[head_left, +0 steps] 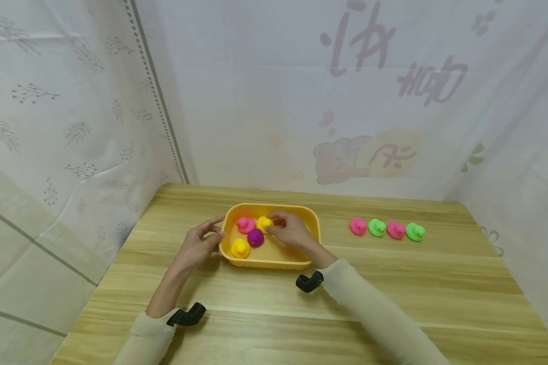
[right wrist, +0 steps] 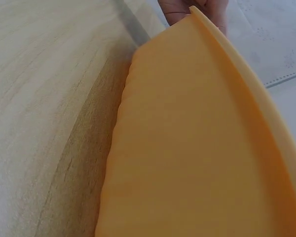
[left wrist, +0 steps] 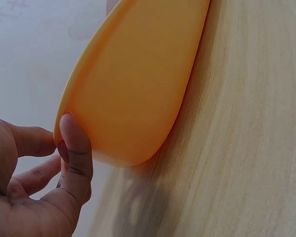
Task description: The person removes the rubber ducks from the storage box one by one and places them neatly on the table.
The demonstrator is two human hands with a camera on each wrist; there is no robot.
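A yellow-orange plastic basin (head_left: 274, 264) sits on the wooden table. My left hand (head_left: 198, 247) holds its left end, with the thumb (left wrist: 75, 140) against the outer wall and a finger at the rim in the left wrist view. Inside the basin, my right hand (head_left: 292, 231) pinches a yellow toy duck (head_left: 263, 223). Close by in the basin are a pink duck (head_left: 245, 225), a purple duck (head_left: 255, 237) and another yellow duck (head_left: 240, 249). From the right wrist, the basin's side wall (right wrist: 182, 128) hides nearly all of the right hand.
To the right of the basin, a row on the table holds a pink duck (head_left: 358, 226), a green duck (head_left: 376, 227), another pink duck (head_left: 395, 230) and another green duck (head_left: 415, 231). A patterned cloth (head_left: 255, 101) hangs behind the wooden table (head_left: 274, 314).
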